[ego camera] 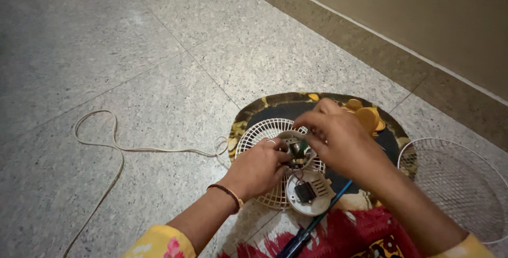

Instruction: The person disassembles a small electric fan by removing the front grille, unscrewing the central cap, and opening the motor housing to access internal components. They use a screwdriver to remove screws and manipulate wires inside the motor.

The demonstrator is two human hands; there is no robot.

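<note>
Cord (114, 149): a pale cord lies in loose loops on the speckled floor (79, 41), running in from the left to the fan parts; where its far end goes is out of view.

Rear grille (259, 136): the white plastic grille lies flat, partly on the floor and partly on the dark mat (275, 107). It is already off whatever stand or body it belonged to.

Left hand (256, 170): fingers curled and closed on the motor (298, 149) from the left, steadying it; a thread band sits on the wrist.

Motor: it sits at the grille's centre, between the two hands, with its green winding and copper exposed. The housing is open, so the strip-down looks well advanced, though the motor is not yet lifted clear of the grille.

Back cover (309, 192): a round white vented cover with a dark block in it lies loose just below the motor, touching the grille's edge.

Screwdriver (312, 223): a blue-handled tool lies unused on the red cloth (349, 231), its tip near the cover.

Right hand (338, 139): fingertips pinched together on the top of the motor; exactly what small part they grip is hidden.

Blades (365, 118): orange pieces, seemingly fan blades, lie on the mat behind the right hand, already removed.

Wire guard (460, 184): set aside on the floor at far right, well apart from the motor.
</note>
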